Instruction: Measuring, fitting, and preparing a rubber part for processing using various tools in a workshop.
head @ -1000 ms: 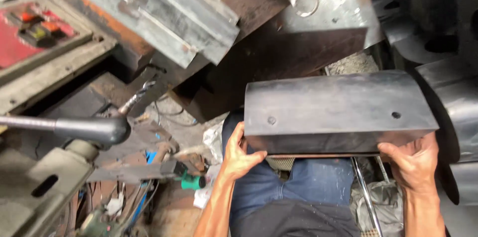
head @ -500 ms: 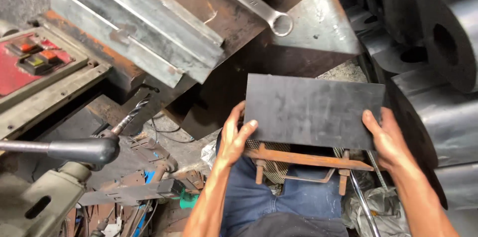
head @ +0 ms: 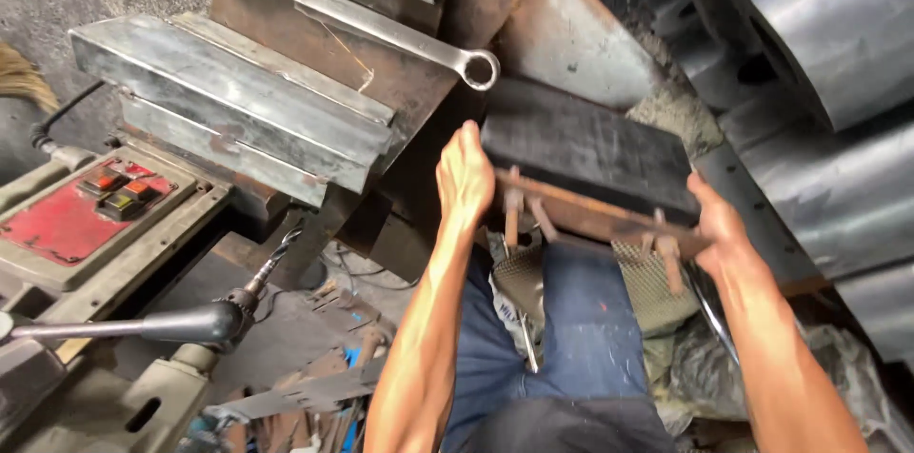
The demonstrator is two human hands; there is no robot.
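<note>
From the head camera, I have both hands on a dark, flat rectangular block of black rubber-like material bonded to a rusty steel plate (head: 590, 153), with short rusty studs sticking out along the plate's lower edge. My left hand (head: 464, 177) is pressed flat against the block's left end, fingers together and pointing up, thumb side toward the plate. My right hand (head: 719, 225) cups the block's right lower corner, fingers wrapped under the rusty edge. Both hands hold the block by its ends; neither is spread wide.

I judge the block heavy and stiff: the steel backing will not flex, and the weight sits along its whole length, so a hold at the two short ends keeps it level. The black face looks matt and should grip well; the rusty edge and the studs are rough and could bite the palm, so I keep my skin on the flat ends and clear of the studs.

The block hangs above my blue denim-clad lap (head: 581, 339), tilted with its right end lower. Above and left of the block lies a long silver ring spanner (head: 371, 20) on a brown rusted steel slab (head: 419, 82). Far left of the block sits a red control panel with push-buttons (head: 86, 210), and below that a black-knobbed steel lever (head: 143, 324). Right of the block stand large grey steel cylinders (head: 828, 44).
</note>
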